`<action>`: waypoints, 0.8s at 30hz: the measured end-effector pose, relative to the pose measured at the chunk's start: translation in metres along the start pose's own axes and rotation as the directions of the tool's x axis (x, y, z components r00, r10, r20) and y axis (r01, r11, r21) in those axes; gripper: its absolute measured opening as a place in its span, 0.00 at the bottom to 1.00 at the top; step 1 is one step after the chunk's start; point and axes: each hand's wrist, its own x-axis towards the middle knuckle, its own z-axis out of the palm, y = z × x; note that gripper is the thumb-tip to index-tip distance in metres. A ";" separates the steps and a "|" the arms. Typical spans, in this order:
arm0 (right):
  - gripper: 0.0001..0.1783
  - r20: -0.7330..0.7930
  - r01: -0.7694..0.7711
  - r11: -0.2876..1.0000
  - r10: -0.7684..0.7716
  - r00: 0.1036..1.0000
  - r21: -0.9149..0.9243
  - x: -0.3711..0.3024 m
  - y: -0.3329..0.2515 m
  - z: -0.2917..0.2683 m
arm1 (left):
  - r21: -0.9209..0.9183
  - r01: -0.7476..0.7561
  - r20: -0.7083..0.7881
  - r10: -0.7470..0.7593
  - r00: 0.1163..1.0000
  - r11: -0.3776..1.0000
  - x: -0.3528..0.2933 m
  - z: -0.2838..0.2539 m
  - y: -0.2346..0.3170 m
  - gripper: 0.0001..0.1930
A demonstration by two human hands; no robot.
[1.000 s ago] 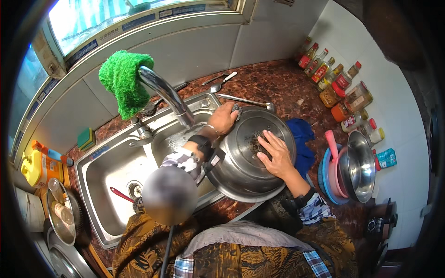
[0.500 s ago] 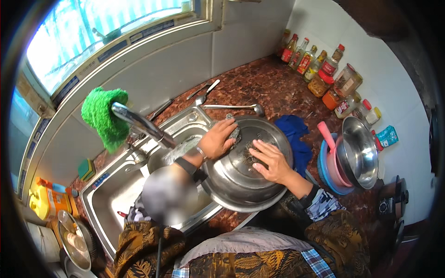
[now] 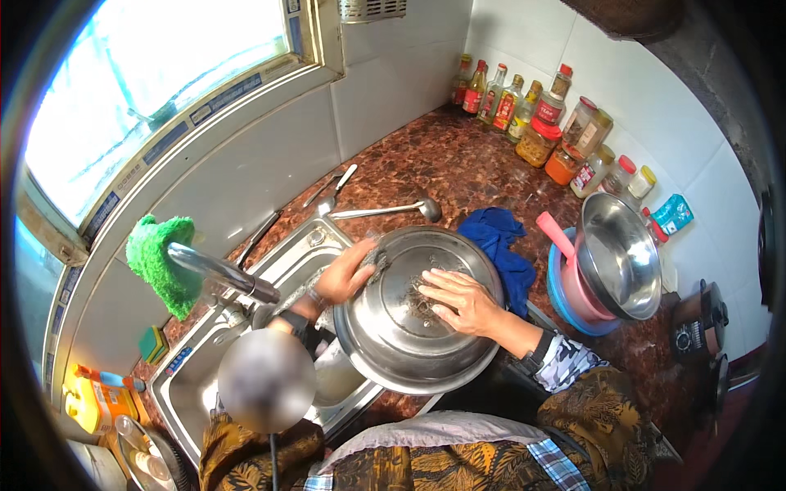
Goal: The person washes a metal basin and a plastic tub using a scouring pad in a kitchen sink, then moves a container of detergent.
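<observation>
I judge the metal basin (image 3: 393,345), at the sink's (image 3: 187,391) right, stiff and slippery, best held by its rim; the left hand (image 3: 337,278) grips a scourer (image 3: 380,262), the right hand (image 3: 467,303) lies spread on top.

Steel basin (image 3: 401,352), apparently upturned, gray scrubber (image 3: 379,263) at its edge.

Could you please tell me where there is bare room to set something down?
The widest bare patch is countertop bordered by the ladle, the blue cloth, the jars and the bottles. It is crowded around the metal basin, under the left hand and right hand, with stacked bowls to the right.
</observation>
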 end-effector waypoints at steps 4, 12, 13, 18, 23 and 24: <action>0.22 0.012 -0.020 1.000 0.020 1.000 -0.009 0.004 -0.007 0.003 | -0.274 0.244 -0.134 -0.288 0.948 0.930 -0.108 0.036 0.023 0.33; 0.23 0.059 0.017 0.997 -0.013 0.998 -0.074 0.009 -0.008 0.001 | 0.084 0.424 -0.331 -0.376 0.865 0.902 -0.131 0.063 0.014 0.25; 0.23 0.062 0.019 0.996 -0.013 0.998 -0.092 0.010 -0.008 0.000 | 0.202 0.377 -0.325 -0.301 0.896 0.904 -0.124 0.057 0.004 0.24; 0.23 0.064 0.027 0.996 -0.022 0.998 -0.082 0.018 -0.011 0.001 | 0.108 0.499 -0.359 -0.434 0.826 0.860 -0.092 0.049 -0.020 0.21; 0.23 0.026 0.012 0.994 -0.010 1.000 -0.105 0.017 -0.011 0.009 | 0.036 0.444 -0.342 -0.406 0.847 0.895 -0.149 0.063 0.037 0.22; 0.22 0.018 0.000 0.994 0.002 1.000 -0.110 0.014 -0.013 0.008 | 0.052 0.429 -0.350 -0.386 0.853 0.902 -0.158 0.072 0.051 0.24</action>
